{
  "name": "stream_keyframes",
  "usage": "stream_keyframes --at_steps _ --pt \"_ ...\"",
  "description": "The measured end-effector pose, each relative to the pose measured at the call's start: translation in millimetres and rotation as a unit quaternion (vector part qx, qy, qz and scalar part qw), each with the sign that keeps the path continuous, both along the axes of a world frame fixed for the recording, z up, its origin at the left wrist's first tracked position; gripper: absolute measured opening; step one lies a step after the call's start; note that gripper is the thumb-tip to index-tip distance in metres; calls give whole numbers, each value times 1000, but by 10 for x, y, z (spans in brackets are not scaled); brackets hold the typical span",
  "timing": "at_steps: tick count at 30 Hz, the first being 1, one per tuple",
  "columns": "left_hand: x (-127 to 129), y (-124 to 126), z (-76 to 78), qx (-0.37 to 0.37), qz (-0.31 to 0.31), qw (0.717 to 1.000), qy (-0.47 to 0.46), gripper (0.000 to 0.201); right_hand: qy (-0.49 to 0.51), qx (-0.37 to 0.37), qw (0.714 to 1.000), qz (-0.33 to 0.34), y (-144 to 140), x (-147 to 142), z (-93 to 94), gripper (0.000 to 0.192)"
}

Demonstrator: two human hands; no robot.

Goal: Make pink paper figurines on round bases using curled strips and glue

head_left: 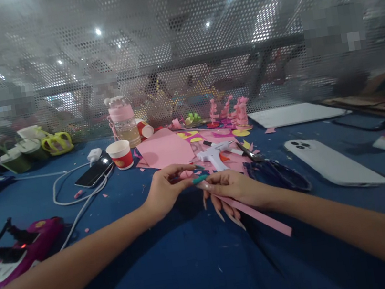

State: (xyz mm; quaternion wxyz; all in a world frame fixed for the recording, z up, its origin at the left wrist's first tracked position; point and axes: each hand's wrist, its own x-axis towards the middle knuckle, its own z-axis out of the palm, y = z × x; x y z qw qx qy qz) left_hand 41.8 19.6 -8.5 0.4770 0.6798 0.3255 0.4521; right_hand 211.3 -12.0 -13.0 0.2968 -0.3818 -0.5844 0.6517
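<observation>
My left hand (165, 189) and right hand (233, 189) both pinch the pink paper strip (257, 214) above the blue table (196, 269), fingertips meeting so its end stays steady, white glue gun (215, 153) just beyond.

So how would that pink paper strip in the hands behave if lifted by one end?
Probably floppy: the pink paper strip is long, thin and narrow, pinched by both hands, left hand and right hand. Likely very light, and easily creased or torn.
</observation>
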Motion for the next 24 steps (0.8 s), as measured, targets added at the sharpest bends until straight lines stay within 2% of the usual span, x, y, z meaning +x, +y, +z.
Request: stream_keyframes --at_steps 6,10,14,24 --pt "0 -14 14 0 35 999 6 24 0 -6 1000 4 7 -9 11 42" --pt "4 -26 34 -9 37 999 10 18 2 -1 1000 8 6 -10 19 41" --pt "3 -8 27 -18 46 999 -14 13 3 1 1000 15 15 -3 0 39" --pt "12 23 17 -50 64 995 -52 17 34 -5 999 7 -17 15 11 34"
